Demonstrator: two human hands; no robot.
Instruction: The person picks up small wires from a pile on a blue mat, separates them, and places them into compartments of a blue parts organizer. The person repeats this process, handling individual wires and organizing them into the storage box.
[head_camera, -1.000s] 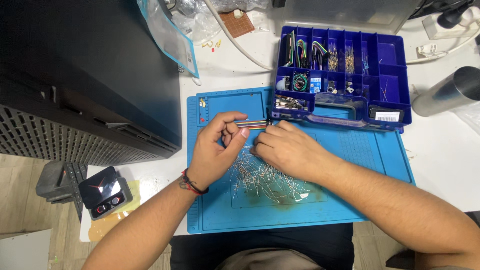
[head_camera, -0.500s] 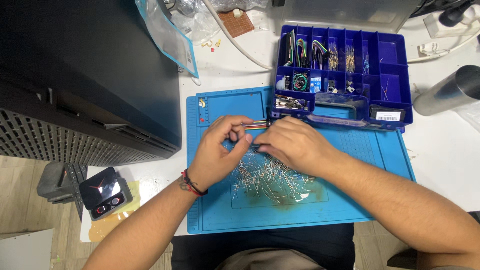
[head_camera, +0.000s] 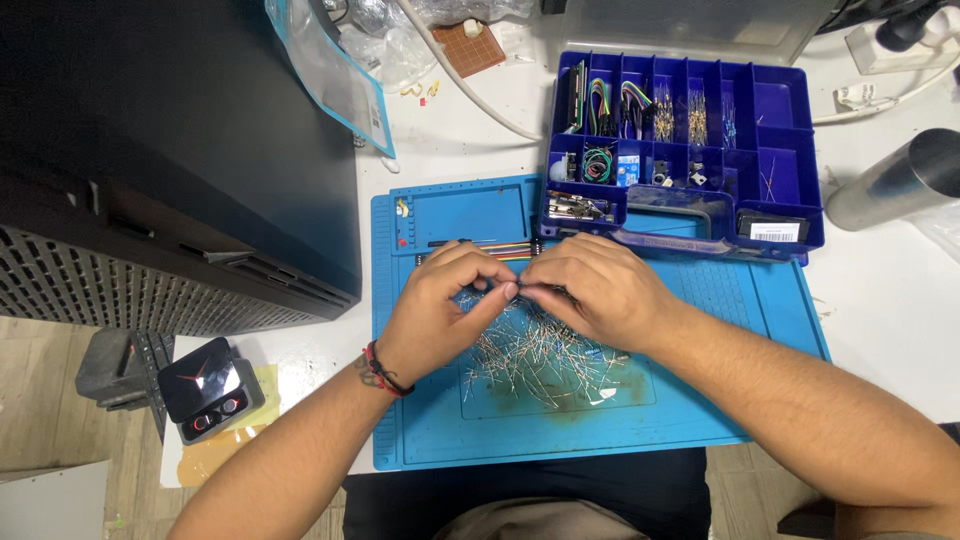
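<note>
My left hand (head_camera: 440, 310) and my right hand (head_camera: 598, 288) meet fingertip to fingertip over a blue work mat (head_camera: 720, 400). Between the pinched fingers is a small wire-legged component, mostly hidden. Under and in front of both hands lies a loose pile of several thin metal-legged components (head_camera: 545, 358). A flat multicoloured ribbon cable (head_camera: 505, 249) lies on the mat just beyond my fingers. A red and black band sits on my left wrist.
A dark blue compartment box (head_camera: 770, 150) with wires and small parts stands behind the mat. A large black case (head_camera: 170, 150) fills the left side. A metal cylinder (head_camera: 895, 180) lies at right. A clear bag (head_camera: 335, 70) and a brown perforated board (head_camera: 468, 45) are at the back.
Both hands have drawn slightly nearer to me and closer together over the pile; the fingertips now touch. The ribbon cable they covered is now showing.
</note>
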